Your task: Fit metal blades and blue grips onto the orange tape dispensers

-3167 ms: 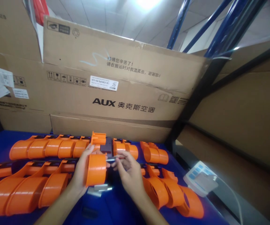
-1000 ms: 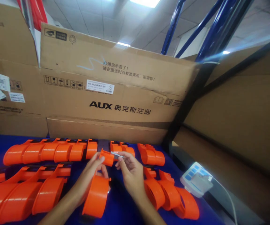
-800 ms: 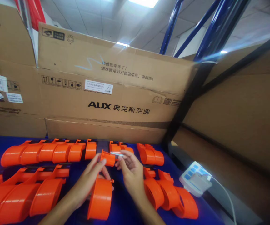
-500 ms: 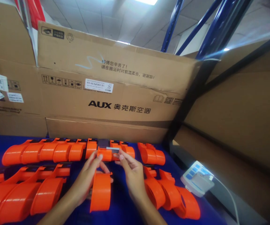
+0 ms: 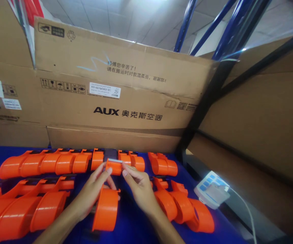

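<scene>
An orange tape dispenser (image 5: 106, 210) is held by my left hand (image 5: 93, 186), its wide curved part hanging down and its narrow end pointing up. My right hand (image 5: 137, 184) pinches the right end of a thin grey toothed strip (image 5: 115, 160), which lies along the top edge of the dispenser's narrow end. The fingers of my left hand wrap round the dispenser from the left, partly hidden behind it.
Several similar orange dispensers (image 5: 48, 164) stand in rows on the blue surface (image 5: 128, 217), left, right and behind my hands. A dark box (image 5: 110, 154) sits in the back row. Behind is a large cardboard box (image 5: 136, 132). A white power strip (image 5: 211, 189) with a cable is at right.
The grey strip has moved left, from sticking out beyond the dispenser's right side to lying along its top edge. My right hand has moved left with it.
</scene>
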Available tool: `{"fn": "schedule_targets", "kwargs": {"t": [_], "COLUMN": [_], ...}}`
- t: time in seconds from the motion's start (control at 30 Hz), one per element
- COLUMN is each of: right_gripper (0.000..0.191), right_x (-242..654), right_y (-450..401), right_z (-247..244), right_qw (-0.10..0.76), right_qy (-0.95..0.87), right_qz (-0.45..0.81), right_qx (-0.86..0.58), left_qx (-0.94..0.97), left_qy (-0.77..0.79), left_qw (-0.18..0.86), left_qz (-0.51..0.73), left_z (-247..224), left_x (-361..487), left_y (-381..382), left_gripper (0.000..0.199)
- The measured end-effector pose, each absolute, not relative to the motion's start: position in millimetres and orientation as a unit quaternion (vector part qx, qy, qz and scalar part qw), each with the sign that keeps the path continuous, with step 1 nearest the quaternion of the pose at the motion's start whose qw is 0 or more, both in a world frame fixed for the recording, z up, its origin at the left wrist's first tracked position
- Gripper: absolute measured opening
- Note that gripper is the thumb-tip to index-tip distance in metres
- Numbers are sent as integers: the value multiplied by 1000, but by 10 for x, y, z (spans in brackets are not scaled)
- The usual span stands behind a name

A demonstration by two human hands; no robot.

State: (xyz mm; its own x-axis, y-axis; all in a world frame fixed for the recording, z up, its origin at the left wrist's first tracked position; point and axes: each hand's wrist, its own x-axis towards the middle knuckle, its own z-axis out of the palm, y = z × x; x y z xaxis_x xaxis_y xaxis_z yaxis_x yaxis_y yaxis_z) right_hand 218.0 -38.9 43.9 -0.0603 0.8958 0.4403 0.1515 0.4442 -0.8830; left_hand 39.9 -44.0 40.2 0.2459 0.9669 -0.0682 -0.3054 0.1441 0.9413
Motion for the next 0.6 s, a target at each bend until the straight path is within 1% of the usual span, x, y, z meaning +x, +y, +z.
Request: {"fn": "schedule_targets", "kwargs": {"t": [0.07,0.1,0.2,0.3,0.4,0.5,0.57,0.6], "right_gripper": [31,28,20,11,8,10,12,14], "right_x": [2201,2208,2211,2194,2174,2152,2140,2137], "right_y": [-392,-399,-439,-491,-533,-566,-580,-583], "right_z": [466,475,467,423,396,423,461,481], "right_qw": [517,485,349,211,115,74,84,104], "right_qy": [-676,-693,-736,-754,-761,-771,-773,-769], "right_qz": [274,233,118,72,55,40,25,17], "right_qx": [-449,-480,-568,-618,-636,-632,-628,-631], "left_qx": [422,409,367,346,346,356,362,364], "left_qy": [385,388,389,393,392,389,390,389], "left_qw": [648,644,644,651,653,638,633,634], "left_qz": [504,516,547,549,548,560,562,560], "left_z": [377,368,370,396,400,374,353,342], "left_x": [392,389,372,354,349,356,361,363], "left_y": [-397,-377,-340,-333,-330,-318,-311,-310], "left_gripper": [50,50,47,45,44,48,55,58]}}
